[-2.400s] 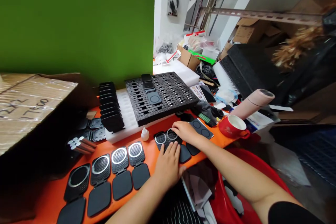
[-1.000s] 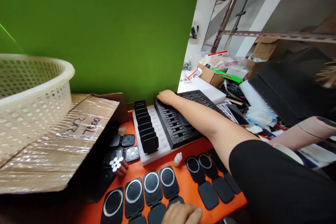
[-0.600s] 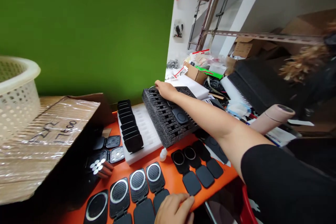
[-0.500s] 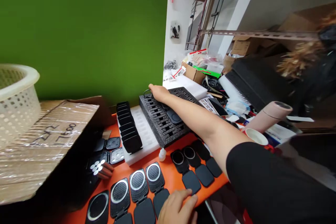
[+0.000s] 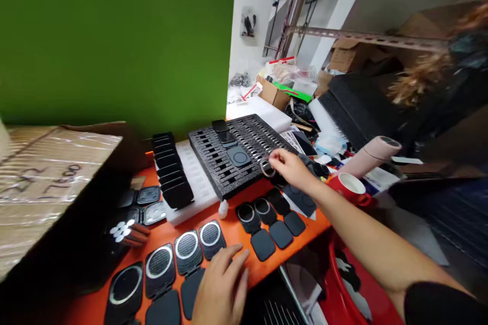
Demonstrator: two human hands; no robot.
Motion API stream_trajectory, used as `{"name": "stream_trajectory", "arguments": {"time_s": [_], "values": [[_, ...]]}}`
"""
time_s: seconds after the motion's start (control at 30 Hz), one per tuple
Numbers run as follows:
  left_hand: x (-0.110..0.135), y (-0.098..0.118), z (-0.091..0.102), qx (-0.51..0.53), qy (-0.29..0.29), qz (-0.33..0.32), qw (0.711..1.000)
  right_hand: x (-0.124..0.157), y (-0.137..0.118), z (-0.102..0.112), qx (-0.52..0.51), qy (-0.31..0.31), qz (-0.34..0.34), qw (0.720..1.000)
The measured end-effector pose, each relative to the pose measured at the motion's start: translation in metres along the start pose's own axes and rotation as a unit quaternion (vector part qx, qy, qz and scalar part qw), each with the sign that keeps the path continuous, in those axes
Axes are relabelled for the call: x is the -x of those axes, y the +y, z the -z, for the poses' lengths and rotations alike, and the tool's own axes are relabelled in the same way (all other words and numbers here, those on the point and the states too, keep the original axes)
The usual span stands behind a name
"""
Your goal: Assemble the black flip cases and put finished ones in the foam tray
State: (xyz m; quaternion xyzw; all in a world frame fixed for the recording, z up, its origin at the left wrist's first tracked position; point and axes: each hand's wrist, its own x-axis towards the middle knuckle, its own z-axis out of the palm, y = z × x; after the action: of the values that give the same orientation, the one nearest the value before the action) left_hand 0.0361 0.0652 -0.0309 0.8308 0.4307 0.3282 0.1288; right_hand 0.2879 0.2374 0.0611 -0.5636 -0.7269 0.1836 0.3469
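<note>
My right hand (image 5: pixel 290 167) pinches a thin ring (image 5: pixel 268 168) at the near right edge of the black slotted foam tray (image 5: pixel 206 155). A folding dark panel (image 5: pixel 239 156) with a circle mark lies across that tray. My left hand (image 5: pixel 221 284) is open, fingers stretched out, over the lower edge of a row of black hinged pads (image 5: pixel 186 245) that bear pale rings. Whether it touches them I cannot tell. More hinged pads (image 5: pixel 263 245) lie to its right, some with pale rings. Below my right hand are dark panels with circle marks (image 5: pixel 299 199).
A white foam block (image 5: pixel 198 170) holds a row of upright black plates (image 5: pixel 171 170). A small white bottle (image 5: pixel 223 208) stands on the orange table (image 5: pixel 232 233). To the right are a red mug (image 5: pixel 348 188) and a pink flask (image 5: pixel 371 155); a cardboard box (image 5: pixel 57 177) is at left.
My right hand has moved from the tray's far left edge to its near right edge, with the ring in its fingers. The view has shifted, and the folding panel on the tray is uncovered.
</note>
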Motion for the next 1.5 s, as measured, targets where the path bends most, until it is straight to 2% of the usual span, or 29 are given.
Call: {"name": "stream_trajectory", "arguments": {"time_s": [0.1,0.2,0.33,0.53,0.77,1.0,1.13,1.3,1.5], "values": [[0.002,-0.001,-0.002,0.015,-0.015,0.023,1.000,0.055,0.038,-0.001,0.076,-0.037,-0.115,0.990],[0.007,0.002,-0.005,0.017,-0.017,0.037,0.999,0.073,0.058,-0.011,0.110,-0.060,-0.152,0.980],[0.016,0.008,-0.006,0.003,-0.009,0.044,0.999,0.070,0.060,-0.019,0.115,-0.084,-0.145,0.979],[0.030,0.012,-0.005,-0.019,-0.007,0.057,0.998,0.069,0.055,-0.017,0.115,-0.118,-0.141,0.976],[0.031,0.021,-0.005,-0.027,0.017,0.039,0.999,0.072,0.056,-0.016,0.102,-0.134,-0.127,0.977],[0.033,0.028,-0.011,-0.036,-0.024,0.042,0.998,0.073,0.061,-0.022,0.093,-0.133,-0.113,0.980],[0.015,0.035,-0.022,-0.050,-0.090,0.034,0.994,0.073,0.064,-0.020,0.079,-0.145,-0.104,0.981],[-0.030,0.042,-0.046,-0.089,-0.203,0.037,0.975,0.076,0.064,-0.020,0.068,-0.155,-0.100,0.980],[-0.070,0.040,-0.074,-0.138,-0.235,0.069,0.960,0.077,0.062,-0.024,0.089,-0.153,-0.094,0.980]]}}
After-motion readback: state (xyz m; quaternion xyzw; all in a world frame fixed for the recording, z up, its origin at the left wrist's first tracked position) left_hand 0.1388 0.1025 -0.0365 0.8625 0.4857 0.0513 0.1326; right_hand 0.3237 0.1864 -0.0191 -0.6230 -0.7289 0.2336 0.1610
